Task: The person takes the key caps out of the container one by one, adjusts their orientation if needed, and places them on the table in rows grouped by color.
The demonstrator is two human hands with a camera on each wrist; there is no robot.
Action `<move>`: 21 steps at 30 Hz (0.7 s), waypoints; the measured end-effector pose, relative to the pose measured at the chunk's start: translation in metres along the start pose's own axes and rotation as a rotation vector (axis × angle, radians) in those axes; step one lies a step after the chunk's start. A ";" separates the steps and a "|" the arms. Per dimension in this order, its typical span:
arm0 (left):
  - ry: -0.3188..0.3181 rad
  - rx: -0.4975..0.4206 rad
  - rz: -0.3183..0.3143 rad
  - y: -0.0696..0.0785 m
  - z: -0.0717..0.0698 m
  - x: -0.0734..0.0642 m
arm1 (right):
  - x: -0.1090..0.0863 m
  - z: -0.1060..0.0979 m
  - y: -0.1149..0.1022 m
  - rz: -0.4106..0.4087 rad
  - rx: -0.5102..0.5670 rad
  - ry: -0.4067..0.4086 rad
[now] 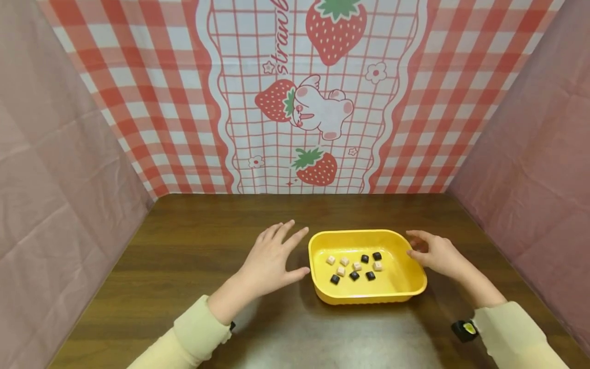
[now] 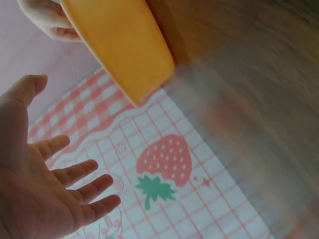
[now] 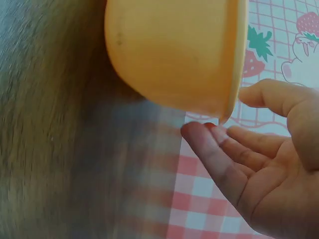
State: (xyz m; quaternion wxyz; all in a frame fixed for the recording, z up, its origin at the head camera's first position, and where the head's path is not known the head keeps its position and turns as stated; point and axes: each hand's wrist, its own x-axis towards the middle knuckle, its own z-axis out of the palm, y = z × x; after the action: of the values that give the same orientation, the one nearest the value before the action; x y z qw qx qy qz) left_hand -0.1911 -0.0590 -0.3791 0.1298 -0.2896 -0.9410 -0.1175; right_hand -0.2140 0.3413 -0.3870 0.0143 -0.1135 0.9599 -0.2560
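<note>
A yellow rounded tray [image 1: 369, 296] stands on the table with several small cream cubes [image 1: 341, 271] and several small black cubes [image 1: 354, 275] scattered over its floor. My left hand [image 1: 269, 261] hovers beside its left end, fingers spread and thumb tip close to the rim. The left wrist view shows this hand [image 2: 45, 189] palm-up with nothing in it, apart from the tray [image 2: 119, 45]. At the right end is my right hand [image 1: 438, 253], thumb tip right at the rim. In the right wrist view its fingers [image 3: 219, 164] stretch loosely beside the tray's outer wall [image 3: 174, 59].
The dark wooden table [image 1: 193, 246] runs back to a red-and-white checked cloth [image 1: 180, 92] with strawberry prints. Pink cloth [image 1: 60, 169] hangs along the left side, and more pink cloth [image 1: 534, 169] along the right. A small black device [image 1: 464, 330] sits at my right wrist.
</note>
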 end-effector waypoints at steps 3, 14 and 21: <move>-0.015 -0.014 0.026 0.007 0.006 0.008 | 0.001 0.000 0.000 0.079 0.103 -0.069; -0.042 -0.026 0.062 0.019 0.021 0.024 | 0.000 0.004 0.017 0.142 0.338 -0.117; -0.053 -0.055 0.071 0.022 0.031 0.028 | -0.015 0.009 0.023 0.079 0.363 -0.082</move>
State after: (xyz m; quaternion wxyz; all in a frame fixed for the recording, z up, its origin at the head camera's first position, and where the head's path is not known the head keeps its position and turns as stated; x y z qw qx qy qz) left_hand -0.2063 -0.0179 -0.3960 0.1008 -0.3291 -0.9297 -0.1310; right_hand -0.2036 0.3593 -0.4068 0.0839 -0.0815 0.9003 -0.4192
